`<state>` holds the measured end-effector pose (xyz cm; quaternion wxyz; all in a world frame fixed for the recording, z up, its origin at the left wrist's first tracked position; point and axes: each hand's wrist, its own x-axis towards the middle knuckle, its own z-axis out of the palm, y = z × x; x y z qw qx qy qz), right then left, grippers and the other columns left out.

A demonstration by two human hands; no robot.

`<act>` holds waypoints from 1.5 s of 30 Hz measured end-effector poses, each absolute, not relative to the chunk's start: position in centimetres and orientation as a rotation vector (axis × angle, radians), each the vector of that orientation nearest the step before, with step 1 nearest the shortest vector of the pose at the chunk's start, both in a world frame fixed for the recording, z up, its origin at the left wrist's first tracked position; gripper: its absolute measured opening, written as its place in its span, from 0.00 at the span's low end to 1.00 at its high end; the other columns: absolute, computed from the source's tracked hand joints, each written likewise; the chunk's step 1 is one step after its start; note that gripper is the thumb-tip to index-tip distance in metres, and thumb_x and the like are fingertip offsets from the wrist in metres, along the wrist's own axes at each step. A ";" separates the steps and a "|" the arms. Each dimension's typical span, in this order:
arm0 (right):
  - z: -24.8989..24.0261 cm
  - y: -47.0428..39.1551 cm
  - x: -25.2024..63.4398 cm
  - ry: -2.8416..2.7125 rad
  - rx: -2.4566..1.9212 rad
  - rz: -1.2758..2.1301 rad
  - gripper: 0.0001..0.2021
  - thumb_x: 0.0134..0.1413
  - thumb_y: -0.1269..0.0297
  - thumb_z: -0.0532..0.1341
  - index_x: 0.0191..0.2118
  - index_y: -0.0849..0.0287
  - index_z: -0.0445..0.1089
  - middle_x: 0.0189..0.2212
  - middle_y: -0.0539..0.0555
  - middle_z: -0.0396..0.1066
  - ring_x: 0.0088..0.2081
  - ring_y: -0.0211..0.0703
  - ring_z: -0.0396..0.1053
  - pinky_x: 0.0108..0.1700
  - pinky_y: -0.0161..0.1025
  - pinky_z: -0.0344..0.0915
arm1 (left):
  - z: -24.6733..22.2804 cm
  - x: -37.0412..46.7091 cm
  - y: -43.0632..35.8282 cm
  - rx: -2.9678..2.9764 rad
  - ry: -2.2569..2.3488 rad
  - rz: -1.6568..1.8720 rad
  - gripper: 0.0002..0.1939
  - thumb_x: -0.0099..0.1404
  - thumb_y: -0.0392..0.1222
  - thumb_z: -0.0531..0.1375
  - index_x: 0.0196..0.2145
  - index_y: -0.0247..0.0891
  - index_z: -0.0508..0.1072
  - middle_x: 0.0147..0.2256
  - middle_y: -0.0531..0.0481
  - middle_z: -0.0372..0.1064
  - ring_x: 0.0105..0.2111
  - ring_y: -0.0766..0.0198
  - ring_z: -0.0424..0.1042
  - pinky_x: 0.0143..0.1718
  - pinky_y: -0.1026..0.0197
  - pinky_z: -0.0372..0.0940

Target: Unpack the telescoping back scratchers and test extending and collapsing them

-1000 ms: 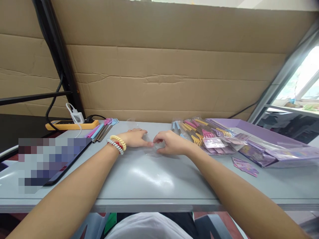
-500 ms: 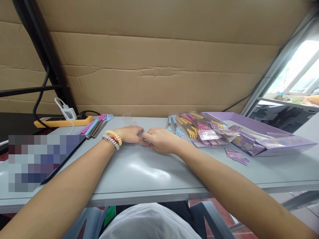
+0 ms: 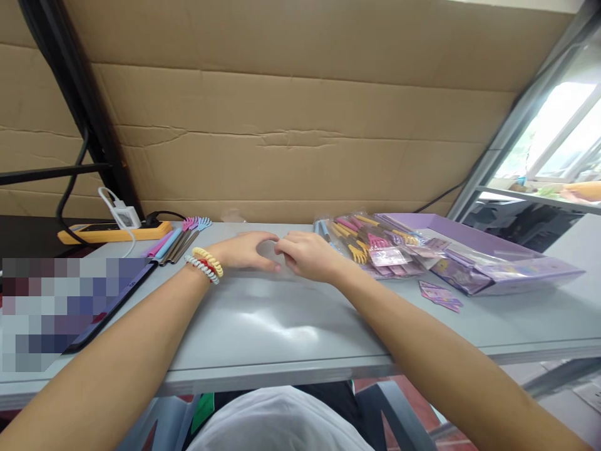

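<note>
In the head view, my left hand (image 3: 246, 250) is over the grey table with its fingers arched and its thumb apart. Close beside it, my right hand (image 3: 307, 255) has its fingers curled in a pinch. Faint, see-through film, which looks like a clear plastic bag (image 3: 269, 252), shows between the hands; most of it is hidden by my fingers. Left of my left hand lie several back scratchers (image 3: 178, 241) with pink, blue and brown handles. Right of my right hand is a pile of bagged back scratchers (image 3: 359, 241) with yellow, pink and blue claws.
A purple box (image 3: 488, 269) holding clear packets stands at the right, with purple printed cards (image 3: 440, 295) in front. An orange power strip (image 3: 113, 232) with a white charger (image 3: 126, 215) sits back left, near a tablet (image 3: 117, 300). Cardboard (image 3: 291, 125) walls off the back.
My left thumb and fingers have spread apart, and my right hand has curled tighter and lifted slightly. The whole view has shifted a little.
</note>
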<state>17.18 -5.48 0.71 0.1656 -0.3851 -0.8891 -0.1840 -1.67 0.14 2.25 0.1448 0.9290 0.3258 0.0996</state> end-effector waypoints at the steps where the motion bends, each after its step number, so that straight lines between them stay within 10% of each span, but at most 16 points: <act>1: 0.7 -5.4 17.3 -2.504 -1.064 -0.548 0.10 0.48 0.78 0.51 0.33 0.60 0.67 0.29 0.54 0.69 0.31 0.40 0.60 0.31 0.35 0.49 | 2.4 -1.5 0.0 2.681 0.889 0.297 0.39 0.48 0.65 0.60 0.55 0.46 0.64 0.55 0.51 0.64 0.54 0.51 0.62 0.55 0.55 0.54; 11: 1.3 -5.7 17.2 -2.456 -0.904 -0.608 0.13 0.49 0.79 0.50 0.29 0.58 0.69 0.30 0.55 0.68 0.32 0.41 0.57 0.35 0.37 0.56 | 1.7 -0.5 -0.1 3.091 0.979 0.543 0.10 0.58 0.47 0.54 0.34 0.40 0.70 0.37 0.49 0.70 0.42 0.58 0.68 0.52 0.55 0.53; 21: 1.1 -6.3 17.6 -2.363 -1.125 -0.193 0.15 0.60 0.56 0.52 0.37 0.57 0.75 0.51 0.60 0.65 0.51 0.48 0.61 0.51 0.48 0.60 | 1.3 -0.9 0.8 3.073 1.277 0.668 0.11 0.59 0.48 0.53 0.36 0.39 0.67 0.39 0.46 0.70 0.43 0.55 0.68 0.49 0.52 0.54; 31: 0.4 -5.1 18.0 -2.295 -1.230 -0.037 0.23 0.50 0.60 0.61 0.53 0.59 0.66 0.42 0.58 0.70 0.44 0.46 0.67 0.45 0.43 0.63 | 1.3 -0.5 0.2 3.039 1.340 0.649 0.14 0.56 0.48 0.55 0.39 0.40 0.64 0.42 0.45 0.68 0.45 0.53 0.66 0.48 0.52 0.54; 37: 0.8 -4.9 18.4 -2.219 -1.176 0.006 0.24 0.44 0.69 0.63 0.51 0.59 0.68 0.39 0.55 0.71 0.38 0.41 0.68 0.40 0.38 0.63 | 1.5 -0.5 0.0 3.058 1.194 0.664 0.15 0.57 0.46 0.54 0.41 0.39 0.65 0.41 0.46 0.69 0.43 0.54 0.68 0.45 0.54 0.58; 45: 3.0 -4.9 21.5 -1.997 -1.316 0.187 0.14 0.51 0.56 0.58 0.34 0.61 0.74 0.30 0.53 0.74 0.32 0.38 0.68 0.33 0.35 0.62 | 1.4 -0.8 0.6 3.046 1.178 0.714 0.12 0.58 0.42 0.52 0.40 0.40 0.68 0.37 0.47 0.70 0.38 0.57 0.70 0.38 0.58 0.62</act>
